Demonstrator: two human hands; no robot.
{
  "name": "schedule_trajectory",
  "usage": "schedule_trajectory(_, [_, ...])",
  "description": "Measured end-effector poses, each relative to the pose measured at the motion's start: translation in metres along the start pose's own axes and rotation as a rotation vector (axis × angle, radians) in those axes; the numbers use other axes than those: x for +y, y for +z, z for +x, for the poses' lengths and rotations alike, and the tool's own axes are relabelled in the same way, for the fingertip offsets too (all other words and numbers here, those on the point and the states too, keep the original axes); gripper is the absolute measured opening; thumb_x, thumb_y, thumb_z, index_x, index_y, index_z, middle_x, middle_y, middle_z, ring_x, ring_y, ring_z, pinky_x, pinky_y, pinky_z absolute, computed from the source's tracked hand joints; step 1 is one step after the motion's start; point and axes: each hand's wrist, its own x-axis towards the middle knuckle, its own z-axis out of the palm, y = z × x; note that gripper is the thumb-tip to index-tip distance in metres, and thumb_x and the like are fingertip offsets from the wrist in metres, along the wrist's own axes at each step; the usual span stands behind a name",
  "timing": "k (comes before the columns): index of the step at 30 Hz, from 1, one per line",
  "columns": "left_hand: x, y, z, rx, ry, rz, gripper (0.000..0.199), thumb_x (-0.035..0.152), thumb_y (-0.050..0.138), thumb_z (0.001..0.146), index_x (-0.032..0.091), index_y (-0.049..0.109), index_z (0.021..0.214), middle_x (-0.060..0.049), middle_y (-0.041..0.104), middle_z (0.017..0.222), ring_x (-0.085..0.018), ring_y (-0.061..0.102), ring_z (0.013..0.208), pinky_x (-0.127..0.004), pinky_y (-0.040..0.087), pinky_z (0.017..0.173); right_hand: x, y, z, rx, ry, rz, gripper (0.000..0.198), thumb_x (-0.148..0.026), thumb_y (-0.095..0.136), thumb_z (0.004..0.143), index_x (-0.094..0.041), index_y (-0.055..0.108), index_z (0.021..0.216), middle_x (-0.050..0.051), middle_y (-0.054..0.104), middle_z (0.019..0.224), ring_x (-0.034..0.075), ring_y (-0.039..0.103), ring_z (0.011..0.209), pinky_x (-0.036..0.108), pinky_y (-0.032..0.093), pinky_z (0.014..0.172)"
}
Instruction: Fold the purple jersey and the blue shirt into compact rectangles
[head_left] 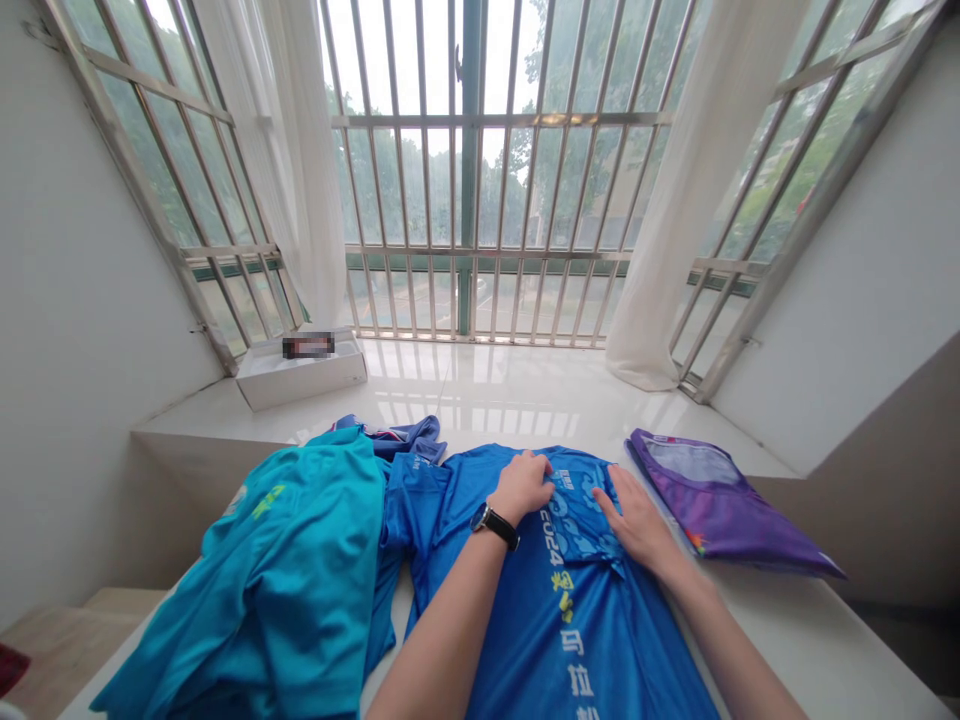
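A blue T-shirt (517, 600) with white and yellow lettering down its middle lies spread in front of me. Its right sleeve (581, 515), with a lighter cloud-like pattern, is folded inward over the body. My left hand (525, 485), a black-strapped watch on its wrist, has its fingers curled onto the shirt at the inner edge of that sleeve; the fingertips are partly hidden. My right hand (636, 515) rests on the shirt's right folded edge, fingers stretched out and thumb apart. The left sleeve (412, 500) still sticks out sideways.
Left of the shirt, a loose pile of teal shirts (300, 570) overlaps darker blue clothing (416, 437). On the right lies a folded purple garment (727, 510). A white box (304, 375) stands on the white windowsill (487, 390), behind which are barred windows and white curtains (667, 250).
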Motion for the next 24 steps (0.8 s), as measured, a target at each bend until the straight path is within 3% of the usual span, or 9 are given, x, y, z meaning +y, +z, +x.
schedule_trajectory(3, [0.002, 0.006, -0.001, 0.106, -0.026, 0.073, 0.035, 0.036, 0.057, 0.091, 0.019, 0.063, 0.12, -0.013, 0.059, 0.126, -0.03, 0.054, 0.118, -0.041, 0.047, 0.098, -0.008, -0.01, -0.005, 0.016, -0.024, 0.028, 0.071, -0.055, 0.03, 0.095, -0.007, 0.044, 0.145, 0.021, 0.046, 0.151, 0.03, 0.038, 0.144, 0.048, 0.03, 0.12])
schedule_trajectory(6, [0.003, 0.017, -0.002, 0.141, 0.028, 0.101, 0.037, 0.044, 0.054, 0.093, 0.02, 0.062, 0.121, -0.011, 0.06, 0.127, -0.029, 0.05, 0.121, -0.042, 0.043, 0.103, -0.02, -0.023, -0.027, -0.063, -0.066, -0.018, 0.075, -0.058, 0.034, 0.094, -0.005, 0.043, 0.146, 0.021, 0.041, 0.154, 0.032, 0.033, 0.146, 0.049, 0.029, 0.121])
schedule_trajectory(12, [-0.004, 0.037, -0.004, 0.142, 0.125, 0.184, 0.047, 0.049, 0.045, 0.098, 0.022, 0.055, 0.135, -0.009, 0.05, 0.147, -0.031, 0.038, 0.136, -0.049, 0.029, 0.114, -0.023, -0.047, -0.127, -0.082, -0.081, -0.127, 0.078, -0.063, 0.038, 0.093, -0.013, 0.037, 0.153, 0.014, 0.035, 0.159, 0.031, 0.031, 0.148, 0.05, 0.032, 0.12])
schedule_trajectory(17, [-0.005, 0.041, -0.005, 0.097, 0.113, 0.241, 0.052, 0.049, 0.035, 0.101, 0.025, 0.044, 0.146, -0.008, 0.039, 0.157, -0.029, 0.029, 0.146, -0.049, 0.02, 0.119, -0.018, -0.053, -0.203, -0.037, 0.038, -0.118, 0.076, -0.061, 0.039, 0.093, -0.013, 0.038, 0.151, 0.016, 0.045, 0.153, 0.034, 0.043, 0.141, 0.052, 0.039, 0.115])
schedule_trajectory(20, [-0.004, 0.04, -0.004, 0.069, 0.094, 0.266, 0.053, 0.049, 0.033, 0.102, 0.025, 0.042, 0.148, -0.007, 0.037, 0.159, -0.028, 0.027, 0.147, -0.048, 0.019, 0.12, -0.026, -0.061, -0.222, 0.039, 0.073, -0.08, 0.07, -0.058, 0.044, 0.092, -0.017, 0.04, 0.149, 0.016, 0.055, 0.144, 0.034, 0.052, 0.132, 0.052, 0.046, 0.109])
schedule_trajectory(24, [-0.004, 0.036, -0.001, 0.045, 0.064, 0.278, 0.053, 0.049, 0.036, 0.101, 0.024, 0.043, 0.147, -0.007, 0.037, 0.159, -0.029, 0.027, 0.147, -0.048, 0.021, 0.119, -0.042, -0.076, -0.232, 0.1, 0.106, -0.019, 0.056, -0.052, 0.049, 0.091, -0.02, 0.052, 0.137, 0.015, 0.069, 0.118, 0.033, 0.065, 0.108, 0.048, 0.055, 0.093])
